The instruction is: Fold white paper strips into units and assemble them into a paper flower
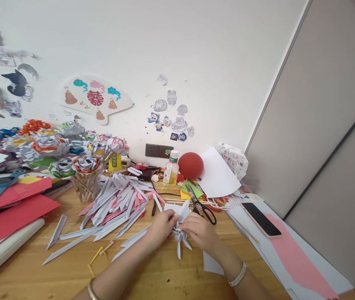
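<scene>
Between my two hands is a white folded-paper piece (180, 241) with pointed petals, held just above the wooden table. My left hand (164, 225) pinches its left side, thumb and fingers closed. From the other side my right hand (200, 228) grips it with bent fingers. Black-handled scissors (200, 204) lie just beyond my right hand. Left of my left hand spreads a heap of folded white and pink paper strips (117, 204). A white paper sheet (212, 263) lies partly under my right forearm.
Paper flowers (52, 146) stand in a cup (86, 185) at the back left. A bottle (171, 168) and a red balloon (191, 166) are by the wall. A phone (261, 219) rests on paper at right; red paper (14, 218) lies at left.
</scene>
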